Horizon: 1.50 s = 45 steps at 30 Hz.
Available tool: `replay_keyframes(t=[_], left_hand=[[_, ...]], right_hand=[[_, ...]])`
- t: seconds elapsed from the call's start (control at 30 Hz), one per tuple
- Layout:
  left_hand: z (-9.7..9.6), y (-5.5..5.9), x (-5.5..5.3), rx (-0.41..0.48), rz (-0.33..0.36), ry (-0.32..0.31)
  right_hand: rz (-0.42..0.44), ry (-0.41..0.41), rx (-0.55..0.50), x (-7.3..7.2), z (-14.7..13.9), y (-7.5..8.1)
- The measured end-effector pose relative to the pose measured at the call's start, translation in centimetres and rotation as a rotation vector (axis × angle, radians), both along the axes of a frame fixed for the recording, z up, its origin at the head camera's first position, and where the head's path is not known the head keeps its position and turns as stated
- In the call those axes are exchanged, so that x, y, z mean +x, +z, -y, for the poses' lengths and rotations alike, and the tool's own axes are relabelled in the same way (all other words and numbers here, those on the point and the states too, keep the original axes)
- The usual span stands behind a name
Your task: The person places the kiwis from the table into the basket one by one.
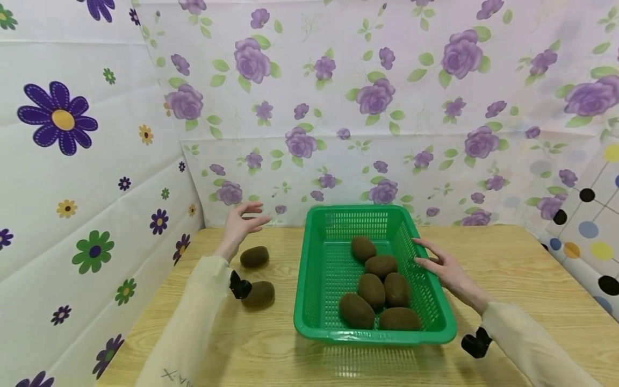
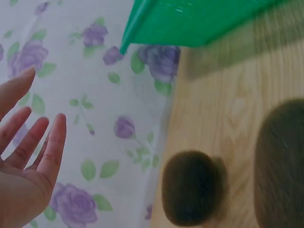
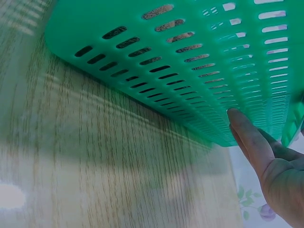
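Observation:
My left hand is raised near the back of the table, fingers spread and slightly bent, with nothing in them. Below it lie two brown kiwis, the farther kiwi and the nearer kiwi, the latter partly behind the black wrist camera. In the left wrist view, the left hand is apart from the kiwi. My right hand holds the right rim of a green plastic basket; in the right wrist view, fingers lie along its slotted outer wall. Several kiwis sit inside, mostly toward the right and front.
The wooden table carries the basket at its middle and the two loose kiwis left of it. A floral cloth hangs behind the table's back edge, and another flowered cloth runs along the left side.

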<state>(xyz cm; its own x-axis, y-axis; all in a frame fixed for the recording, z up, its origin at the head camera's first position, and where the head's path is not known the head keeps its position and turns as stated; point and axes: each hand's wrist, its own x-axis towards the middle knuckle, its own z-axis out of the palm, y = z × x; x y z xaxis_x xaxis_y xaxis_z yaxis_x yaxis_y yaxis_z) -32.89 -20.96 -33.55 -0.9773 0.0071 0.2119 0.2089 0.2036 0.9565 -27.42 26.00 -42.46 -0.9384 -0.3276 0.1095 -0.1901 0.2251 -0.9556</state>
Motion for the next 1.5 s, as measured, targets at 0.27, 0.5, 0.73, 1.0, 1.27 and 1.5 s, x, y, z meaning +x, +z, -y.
replay_keyframes(t=[0.27, 0.5, 0.73, 1.0, 1.27, 1.5], left_hand=[[3.0, -2.8, 0.6, -0.095, 0.072, -0.059], [4.9, -5.2, 1.0, -0.250, 0.076, -0.022], [5.9, -7.0, 1.4, -0.380, 0.088, 0.043], [6.4, -8.5, 1.6, -0.406, 0.115, 0.050], [6.4, -9.4, 1.2, -0.387, 0.135, 0.053], [6.4, -10.1, 0.8, -0.386, 0.129, 0.068]], right_hand=[[0.008, -0.005, -0.001, -0.1, 0.0, 0.0], [-0.001, -0.007, 0.008, 0.0, 0.1, 0.1], [0.007, -0.004, -0.007, 0.0, 0.1, 0.2], [-0.001, 0.001, -0.006, 0.0, 0.1, 0.3], [-0.018, 0.009, 0.014, 0.1, 0.0, 0.1], [-0.001, 0.008, 0.003, 0.1, 0.1, 0.1]])
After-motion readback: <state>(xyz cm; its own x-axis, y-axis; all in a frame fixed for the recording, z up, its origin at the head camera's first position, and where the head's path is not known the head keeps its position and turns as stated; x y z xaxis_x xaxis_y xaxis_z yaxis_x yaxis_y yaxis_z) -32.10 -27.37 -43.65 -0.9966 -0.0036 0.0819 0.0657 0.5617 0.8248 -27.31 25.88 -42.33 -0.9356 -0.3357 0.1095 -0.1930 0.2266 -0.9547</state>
